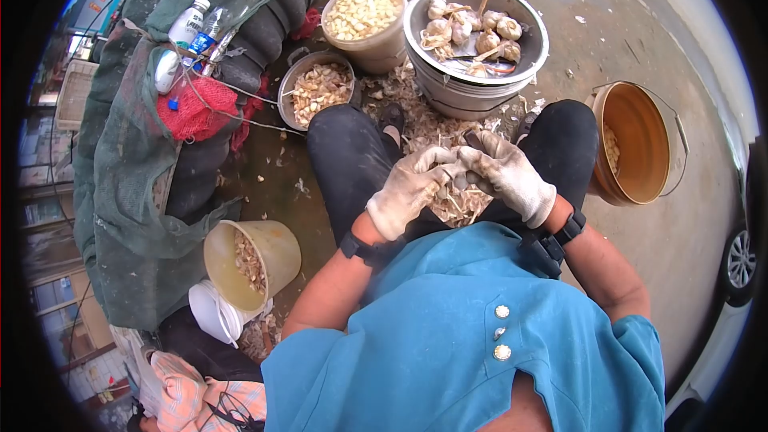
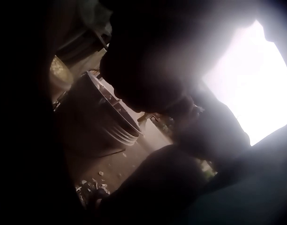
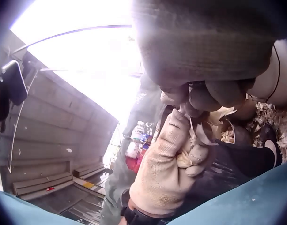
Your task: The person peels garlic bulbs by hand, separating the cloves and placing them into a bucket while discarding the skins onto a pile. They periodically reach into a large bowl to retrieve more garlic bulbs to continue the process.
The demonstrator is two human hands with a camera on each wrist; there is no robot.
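Both hands wear pale, soiled work gloves and meet over the lap. My left hand (image 1: 410, 190) curls its fingers around some garlic (image 3: 185, 159), pale and mostly covered by the glove. Papery skin (image 3: 205, 136) sticks out above those fingers. Fingertips of my right hand (image 1: 512, 176) pinch at the same garlic, right against the left thumb in the right wrist view. Just beyond the knees, a metal bowl (image 1: 538, 42) with whole garlic bulbs (image 1: 462, 30) sits on a white bucket (image 1: 456, 100). The left wrist view is too dark to show the grip.
Peeled cloves (image 1: 364, 12) fill a tub at the back; a pot (image 1: 286, 100) of cloves stands before it. An orange-brown bucket (image 1: 650, 140) lies tilted at right, a cream bucket (image 1: 280, 252) at left. Husks (image 1: 424, 132) litter the ground between the feet. Bottles (image 1: 188, 24) rest on green netting.
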